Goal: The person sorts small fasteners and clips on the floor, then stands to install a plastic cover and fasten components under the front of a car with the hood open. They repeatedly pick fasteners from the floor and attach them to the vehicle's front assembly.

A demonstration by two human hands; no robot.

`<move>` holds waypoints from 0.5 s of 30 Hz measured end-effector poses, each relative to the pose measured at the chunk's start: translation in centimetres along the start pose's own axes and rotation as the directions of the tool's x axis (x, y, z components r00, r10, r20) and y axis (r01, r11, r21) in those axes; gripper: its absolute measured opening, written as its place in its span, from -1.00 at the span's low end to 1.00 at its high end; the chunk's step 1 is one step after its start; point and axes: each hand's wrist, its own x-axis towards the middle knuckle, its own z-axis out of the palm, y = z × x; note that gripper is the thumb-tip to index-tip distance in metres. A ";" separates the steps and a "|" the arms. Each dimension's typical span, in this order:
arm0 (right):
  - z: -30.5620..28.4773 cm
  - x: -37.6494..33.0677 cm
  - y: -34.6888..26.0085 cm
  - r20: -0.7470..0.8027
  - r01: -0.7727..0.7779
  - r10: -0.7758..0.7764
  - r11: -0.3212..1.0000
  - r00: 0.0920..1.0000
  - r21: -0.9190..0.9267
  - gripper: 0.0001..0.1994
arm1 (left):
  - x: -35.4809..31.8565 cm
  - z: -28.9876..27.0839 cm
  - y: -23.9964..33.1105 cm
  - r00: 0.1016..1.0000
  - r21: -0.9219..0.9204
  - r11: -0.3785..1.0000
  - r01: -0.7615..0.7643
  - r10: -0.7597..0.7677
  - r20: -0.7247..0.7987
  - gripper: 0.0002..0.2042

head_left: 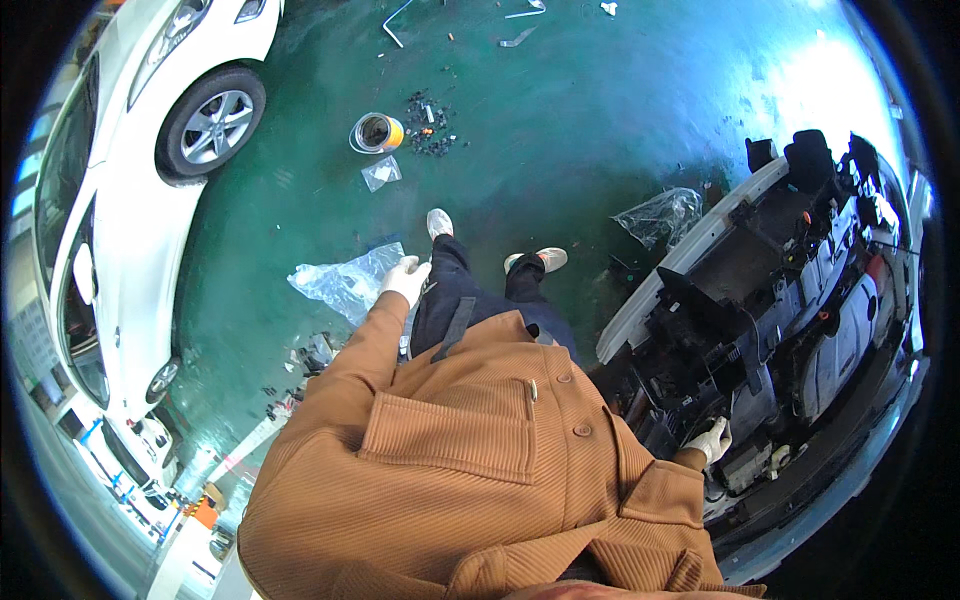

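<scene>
My left hand (404, 279), in a white glove, hangs in front of my left thigh with its fingers curled together. Whatever is in it, if anything, is too small to make out. Below and behind it, a clear plastic bag (345, 281) lies on the floor. Out to my right, my gloved right hand (711, 441) reaches in among the black parts of a large car assembly (730, 265), which resembles a bumper seen from its inner side. Those fingers are bent against a dark part, and what they grip is hidden.
A white car (140, 240) stands at the left. Ahead on the green floor are a bucket (372, 133), scattered small dark fasteners (432, 135) and a small clear bag (381, 173). Another plastic bag (662, 215) lies beside the assembly. Bent metal strips (397, 22) lie far ahead.
</scene>
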 end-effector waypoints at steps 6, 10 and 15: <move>0.8 4.7 -0.7 -0.006 -0.031 0.031 0.945 0.999 -0.327 -0.47 | 7.0 -6.1 -5.9 0.996 -0.132 0.988 0.078 -0.071 0.060 -0.34; 2.4 5.0 -4.8 0.500 0.467 0.027 0.319 0.865 -0.825 -0.61 | 11.3 -10.7 -13.7 0.986 -0.305 0.938 0.167 -0.160 0.047 -0.39; 10.3 -2.4 -14.8 0.309 0.341 -0.144 0.379 0.940 -0.860 -0.47 | 15.0 -15.4 -19.7 0.931 -0.570 0.766 0.297 -0.366 -0.007 -0.58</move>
